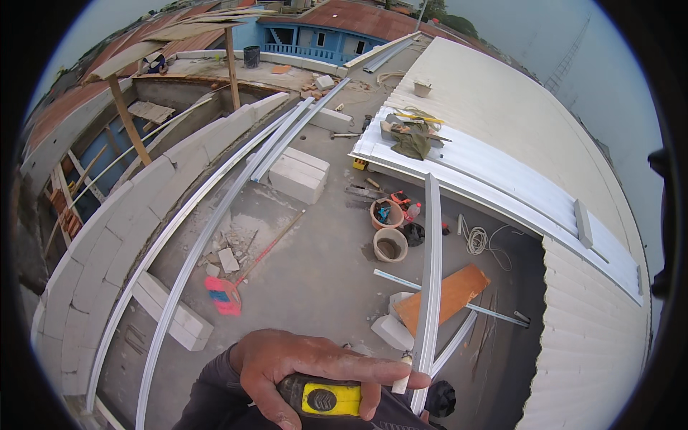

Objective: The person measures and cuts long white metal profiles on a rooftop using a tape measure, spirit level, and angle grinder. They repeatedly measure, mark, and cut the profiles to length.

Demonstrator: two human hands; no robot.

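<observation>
My left hand [308, 358] reaches in from the lower edge, palm down, with its fingers pointing right. It is closed round a black and yellow tape measure [331, 398]. Between its outstretched fingers sits a short white stick [401, 381] with a grey tip, which looks like a cigarette. Just beyond the fingertips, a long silver metal channel [431, 272] runs away from me to the edge of the roof sheets. Only a sliver of skin shows beside the channel's near end, perhaps my right hand [425, 416]; its fingers are hidden.
Two long metal channels [192, 266] lie along the block wall [100, 261] at left. White blocks [297, 175], a pink dustpan [223, 295] and two buckets [389, 245] stand on the concrete floor. An orange-brown board [444, 295] leans on blocks. Corrugated roofing [595, 330] borders the right.
</observation>
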